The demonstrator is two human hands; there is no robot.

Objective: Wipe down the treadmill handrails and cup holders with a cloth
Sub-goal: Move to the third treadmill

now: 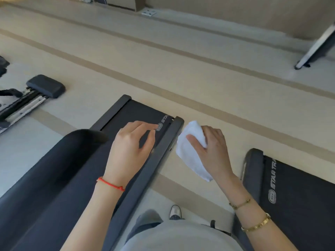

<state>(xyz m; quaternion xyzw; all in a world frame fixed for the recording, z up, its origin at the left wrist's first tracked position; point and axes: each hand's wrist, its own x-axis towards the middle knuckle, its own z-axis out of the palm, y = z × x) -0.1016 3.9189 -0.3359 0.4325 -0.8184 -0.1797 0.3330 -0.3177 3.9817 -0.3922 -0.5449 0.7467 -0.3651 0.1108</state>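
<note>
Closest in, the person's grey top fills the bottom of the view, with one pale shoe on the beige floor between two treadmills. The right wrist carries two gold bracelets; the left wrist has a red string. A broad dark handrail of the left treadmill runs up from the lower left corner, under the left forearm. The left hand hangs above that treadmill's belt, fingers loosely curled and holding nothing, touching no part that I can make out. Just to its right, the right hand grips a folded white cloth, thumb across its front and fingers curled behind; the cloth hangs in the air beside the treadmill's side rail, apart from it. The second treadmill lies at the right edge. Further off to the left sits a rowing machine's rail with a dark pad, and far right a slanted metal leg.
</note>
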